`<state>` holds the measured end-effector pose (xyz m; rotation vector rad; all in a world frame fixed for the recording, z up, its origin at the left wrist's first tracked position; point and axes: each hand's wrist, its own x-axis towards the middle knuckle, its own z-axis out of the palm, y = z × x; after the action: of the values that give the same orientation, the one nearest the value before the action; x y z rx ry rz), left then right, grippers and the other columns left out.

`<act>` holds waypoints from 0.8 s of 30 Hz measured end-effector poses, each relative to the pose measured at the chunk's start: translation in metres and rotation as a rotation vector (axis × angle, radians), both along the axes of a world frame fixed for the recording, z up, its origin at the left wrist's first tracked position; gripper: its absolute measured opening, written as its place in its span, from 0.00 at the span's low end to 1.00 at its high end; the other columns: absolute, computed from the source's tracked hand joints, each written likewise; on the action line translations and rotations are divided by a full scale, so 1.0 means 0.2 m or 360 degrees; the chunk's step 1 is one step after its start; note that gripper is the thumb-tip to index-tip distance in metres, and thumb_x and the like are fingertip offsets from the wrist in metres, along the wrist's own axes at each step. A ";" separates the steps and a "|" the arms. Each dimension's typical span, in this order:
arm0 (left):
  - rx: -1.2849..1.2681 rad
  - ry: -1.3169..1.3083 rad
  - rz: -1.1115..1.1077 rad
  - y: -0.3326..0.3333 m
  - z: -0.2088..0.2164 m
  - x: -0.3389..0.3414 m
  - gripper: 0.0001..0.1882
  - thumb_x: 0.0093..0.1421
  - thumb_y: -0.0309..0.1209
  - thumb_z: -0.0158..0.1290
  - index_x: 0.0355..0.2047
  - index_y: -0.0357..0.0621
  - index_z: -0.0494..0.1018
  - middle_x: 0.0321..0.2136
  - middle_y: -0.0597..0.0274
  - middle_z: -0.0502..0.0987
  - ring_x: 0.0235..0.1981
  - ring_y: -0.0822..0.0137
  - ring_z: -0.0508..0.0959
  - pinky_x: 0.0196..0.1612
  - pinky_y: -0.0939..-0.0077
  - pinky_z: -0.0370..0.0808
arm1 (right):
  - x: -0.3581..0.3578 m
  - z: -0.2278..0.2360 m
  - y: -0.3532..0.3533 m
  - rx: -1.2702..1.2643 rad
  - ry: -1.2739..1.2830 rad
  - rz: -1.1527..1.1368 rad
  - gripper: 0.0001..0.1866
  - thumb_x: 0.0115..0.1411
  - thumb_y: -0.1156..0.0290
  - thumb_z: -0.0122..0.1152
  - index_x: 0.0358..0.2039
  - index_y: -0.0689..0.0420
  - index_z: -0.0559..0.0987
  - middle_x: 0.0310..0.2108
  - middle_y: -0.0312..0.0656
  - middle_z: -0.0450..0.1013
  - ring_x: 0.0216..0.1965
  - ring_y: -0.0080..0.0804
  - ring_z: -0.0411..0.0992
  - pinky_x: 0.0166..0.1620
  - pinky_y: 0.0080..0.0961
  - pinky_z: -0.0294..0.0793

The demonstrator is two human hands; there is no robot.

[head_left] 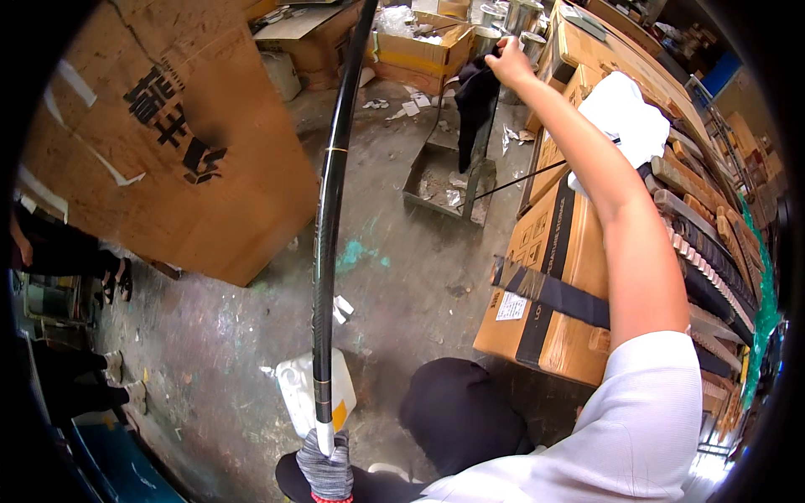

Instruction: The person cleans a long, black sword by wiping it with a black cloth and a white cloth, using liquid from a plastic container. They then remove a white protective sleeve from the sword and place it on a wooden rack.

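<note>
Your grey-gloved left hand [325,469] gripped the long, glossy black tube [328,210], axis running near to far; your bare right hand [512,64] clutched limp black cloth [475,101], far right of it.

Passage for a hand was afforded above the floor [394,285] between the long black pole [330,184] and the brown cartons [537,239]. The gap's far end was obstructed by the dustpan [434,206]. Leftward, reach was crossed by the pole and limited by the large cardboard panel [260,201].
</note>
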<state>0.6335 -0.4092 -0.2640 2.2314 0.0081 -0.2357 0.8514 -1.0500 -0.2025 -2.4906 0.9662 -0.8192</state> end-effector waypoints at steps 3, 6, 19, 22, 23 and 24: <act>0.0189 0.0001 -0.0158 -0.10 0.08 0.03 0.13 0.52 0.34 0.55 0.34 0.37 0.72 0.24 0.57 0.75 0.27 0.65 0.73 0.31 0.70 0.70 | -0.02 -0.13 -0.05 -0.0187 0.0388 0.0165 0.24 0.52 0.68 0.56 0.48 0.60 0.63 0.45 0.54 0.68 0.48 0.48 0.67 0.50 0.34 0.66; 0.0184 0.0042 -0.0244 -0.18 0.10 0.06 0.19 0.51 0.36 0.57 0.39 0.38 0.72 0.30 0.48 0.76 0.31 0.55 0.76 0.34 0.64 0.71 | -0.03 -0.22 -0.08 -0.0108 0.0519 0.0462 0.17 0.53 0.68 0.56 0.44 0.52 0.70 0.43 0.47 0.70 0.47 0.45 0.68 0.49 0.34 0.66; -0.0067 0.0034 -0.0089 -0.28 0.10 0.05 0.19 0.50 0.37 0.59 0.38 0.36 0.73 0.27 0.53 0.77 0.26 0.64 0.74 0.30 0.66 0.70 | -0.08 -0.09 -0.26 -0.0212 0.0701 -0.0100 0.20 0.51 0.71 0.51 0.46 0.60 0.71 0.52 0.55 0.63 0.55 0.49 0.61 0.55 0.41 0.63; -0.0175 0.0043 -0.0055 -0.27 0.12 0.05 0.16 0.51 0.35 0.59 0.36 0.36 0.74 0.25 0.56 0.77 0.24 0.67 0.72 0.29 0.67 0.70 | -0.26 0.21 -0.25 -0.0549 0.1143 -0.0460 0.25 0.50 0.68 0.51 0.50 0.61 0.69 0.53 0.54 0.62 0.55 0.47 0.61 0.54 0.43 0.60; -0.0201 0.0064 -0.0051 -0.28 0.12 0.05 0.14 0.51 0.34 0.59 0.34 0.36 0.74 0.24 0.58 0.76 0.24 0.69 0.70 0.29 0.68 0.69 | -0.37 0.28 -0.38 -0.0602 0.1255 -0.0744 0.26 0.51 0.67 0.51 0.52 0.59 0.68 0.55 0.52 0.61 0.57 0.48 0.57 0.57 0.47 0.53; -0.0176 0.0065 -0.0070 -0.27 0.11 0.05 0.14 0.52 0.34 0.58 0.34 0.36 0.74 0.24 0.58 0.76 0.24 0.69 0.70 0.29 0.68 0.69 | -0.48 0.33 -0.49 -0.0527 0.1128 -0.0907 0.28 0.52 0.66 0.51 0.55 0.56 0.65 0.58 0.51 0.58 0.60 0.49 0.52 0.59 0.50 0.48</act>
<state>0.6440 -0.4634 -0.2418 2.1182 -0.0311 -0.2983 0.7555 -1.1471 -0.1363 -2.8879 1.9792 -0.2072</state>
